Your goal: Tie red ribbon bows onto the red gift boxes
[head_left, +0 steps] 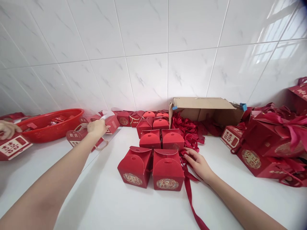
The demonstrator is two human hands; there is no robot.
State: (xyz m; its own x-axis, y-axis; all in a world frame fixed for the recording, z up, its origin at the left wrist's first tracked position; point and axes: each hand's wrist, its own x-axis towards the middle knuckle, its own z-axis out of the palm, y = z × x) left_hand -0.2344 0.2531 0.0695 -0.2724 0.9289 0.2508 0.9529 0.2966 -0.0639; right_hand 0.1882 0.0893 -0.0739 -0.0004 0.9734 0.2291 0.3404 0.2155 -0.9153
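My left hand [98, 126] reaches to the back left, its fingers closed on a red gift box [112, 124] with a white flap or paper on top. Beside it stands a heart-fronted red box with a rope handle [75, 136]. My right hand [198, 164] pinches a dark red ribbon [189, 190] by the right side of the front boxes; the ribbon's tail runs down the table. Two closed red gift boxes, a left one [134, 167] and a right one [168, 171], stand side by side in front, with more red boxes [150, 139] in rows behind.
A cardboard carton [203, 103] lies on its side, with a heap of red ribbons [183, 127] spilling out. Beribboned red boxes [271, 140] are piled at right. At far left, another person's hand [8, 129] is by a red basin [52, 131]. A tiled wall [148, 32] closes the back.
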